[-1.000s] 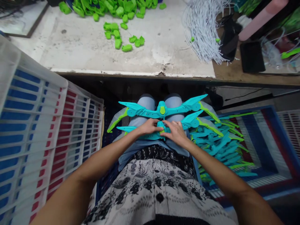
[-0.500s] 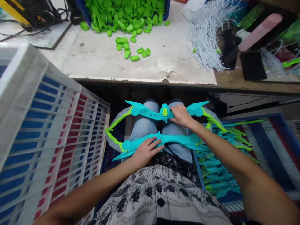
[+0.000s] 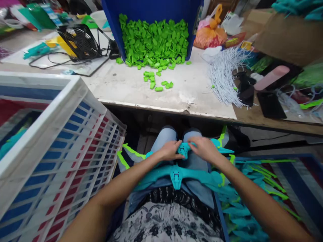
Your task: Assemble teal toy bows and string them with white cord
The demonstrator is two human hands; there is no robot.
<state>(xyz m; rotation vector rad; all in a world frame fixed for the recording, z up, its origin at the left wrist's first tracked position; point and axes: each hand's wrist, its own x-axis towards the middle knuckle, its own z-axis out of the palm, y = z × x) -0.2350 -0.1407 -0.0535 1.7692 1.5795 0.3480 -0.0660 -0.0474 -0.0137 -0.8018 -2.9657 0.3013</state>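
Observation:
Two teal toy bows with lime-green tips lie across my lap. My left hand [image 3: 169, 150] and my right hand [image 3: 205, 149] are both closed on the middle of the far teal bow [image 3: 184, 149], over my knees. The near teal bow [image 3: 176, 174] rests loose on my thighs, closer to my body, with no hand on it. Green limb tips [image 3: 131, 151] stick out to the left of my legs.
A white slatted crate [image 3: 63, 134] stands at my left. A pile of teal bows [image 3: 252, 188] fills a bin at my right. On the table [image 3: 176, 97] ahead: a blue bin spilling small green parts [image 3: 155, 43], a bundle of white cords [image 3: 224, 77], a small fan [image 3: 78, 42].
My left hand left the near bow and joined my right hand on the far bow's middle. The view tilted up, showing more of the table.

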